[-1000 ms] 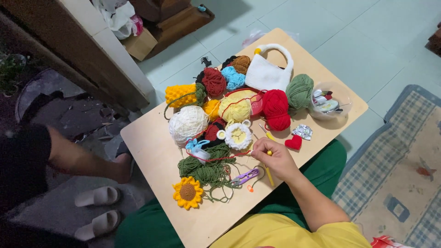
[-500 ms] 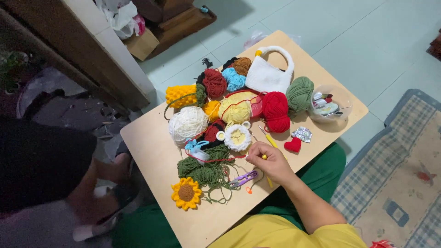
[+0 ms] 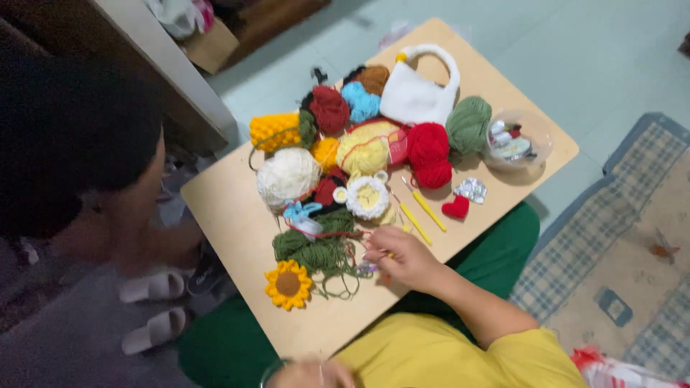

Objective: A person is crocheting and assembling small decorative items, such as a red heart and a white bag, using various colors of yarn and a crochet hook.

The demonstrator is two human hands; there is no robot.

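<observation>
While the right hand (image 3: 402,259) pinches something small beside the loose green yarn (image 3: 316,248) on the board (image 3: 230,223), strands may snag its fingers; the left hand (image 3: 309,373) is barely visible, grip indeterminate.

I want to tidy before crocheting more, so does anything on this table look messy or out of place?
The dark green yarn lies unwound, loose strands trailing toward the table's near edge beside the sunflower. The right hand rests at its tangle. The other yarn balls look wound.

right hand (image 3: 402,255) on green yarn (image 3: 320,248); crochet sunflower (image 3: 288,284) near; wooden board (image 3: 230,215)
</observation>
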